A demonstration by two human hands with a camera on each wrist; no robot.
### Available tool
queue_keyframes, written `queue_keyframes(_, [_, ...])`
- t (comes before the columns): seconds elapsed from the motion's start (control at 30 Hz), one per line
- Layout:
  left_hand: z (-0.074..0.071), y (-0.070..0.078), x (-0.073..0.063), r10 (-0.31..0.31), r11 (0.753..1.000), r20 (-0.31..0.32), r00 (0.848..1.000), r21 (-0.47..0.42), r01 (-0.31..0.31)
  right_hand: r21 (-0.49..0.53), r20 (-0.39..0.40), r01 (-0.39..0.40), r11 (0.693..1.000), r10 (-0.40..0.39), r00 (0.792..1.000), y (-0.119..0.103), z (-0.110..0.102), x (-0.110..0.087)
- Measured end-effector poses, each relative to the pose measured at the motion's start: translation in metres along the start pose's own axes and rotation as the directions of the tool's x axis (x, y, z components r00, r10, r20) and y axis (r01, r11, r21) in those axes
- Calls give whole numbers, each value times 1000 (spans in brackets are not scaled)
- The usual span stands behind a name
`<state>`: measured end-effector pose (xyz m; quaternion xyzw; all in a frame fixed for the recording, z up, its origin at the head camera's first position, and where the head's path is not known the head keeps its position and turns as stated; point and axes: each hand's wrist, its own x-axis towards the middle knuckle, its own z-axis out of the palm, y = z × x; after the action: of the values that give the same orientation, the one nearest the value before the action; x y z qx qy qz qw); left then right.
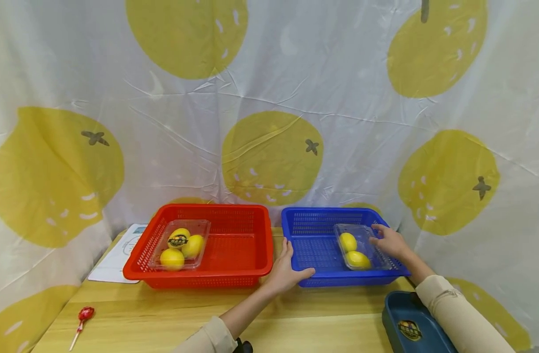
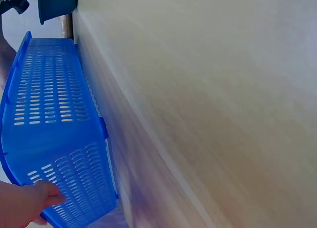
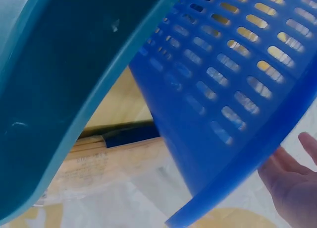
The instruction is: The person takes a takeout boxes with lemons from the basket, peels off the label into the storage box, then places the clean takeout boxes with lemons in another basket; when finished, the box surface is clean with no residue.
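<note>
The blue perforated basket (image 1: 311,252) stands on the right half of the table. A clear plastic box (image 1: 377,252) with two lemons (image 1: 357,260) lies tilted inside, toward its right side. My left hand (image 1: 284,272) is at the basket's front left corner, fingers extended along the left side and thumb by the front rim; the left wrist view shows this hand (image 2: 37,200) against the perforated wall. Over the basket's right rim reaches my right hand (image 1: 390,242), thumb and fingers apart near the box's right edge. In the right wrist view that hand (image 3: 294,188) is partly cut off.
A red basket (image 1: 234,252) on the left holds another clear box with three lemons (image 1: 192,246). Behind its left side lies a white sheet (image 1: 112,260). A red lollipop (image 1: 85,315) is at front left. The dark teal tub (image 1: 395,338), bearing a sticker, sits at front right under my sleeve.
</note>
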<state>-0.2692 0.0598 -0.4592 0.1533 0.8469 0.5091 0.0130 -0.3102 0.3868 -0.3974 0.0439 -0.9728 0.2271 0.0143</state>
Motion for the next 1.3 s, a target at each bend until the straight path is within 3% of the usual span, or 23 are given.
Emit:
queue_keyframes(0.27, [-8,9,-10,7,999,-9,1000,53,-7,6,-57,87,996,-87,995,-21,10,-6])
queue_keyframes(0.53, [-28,21,-23,113,986,28,993,123,-116,47,-55,126,991,-123,991,-47,22,-14])
queue_keyframes(0.73, [-57,26,-37,237,940,122,964,220,-260,22,-93,189,982,-186,978,-67,31,-24])
queue_keyframes(0.93, [-89,18,-51,366,860,116,923,336,-384,2,-123,264,964,-262,957,-86,39,-37])
queue_keyframes(1.1, [-110,11,-62,397,825,82,914,405,-394,-21,-137,306,952,-306,942,-103,46,-47])
queue_keyframes(1.3, [-137,-4,-76,381,798,26,924,496,-343,-17,-116,333,943,-332,936,-126,59,-56])
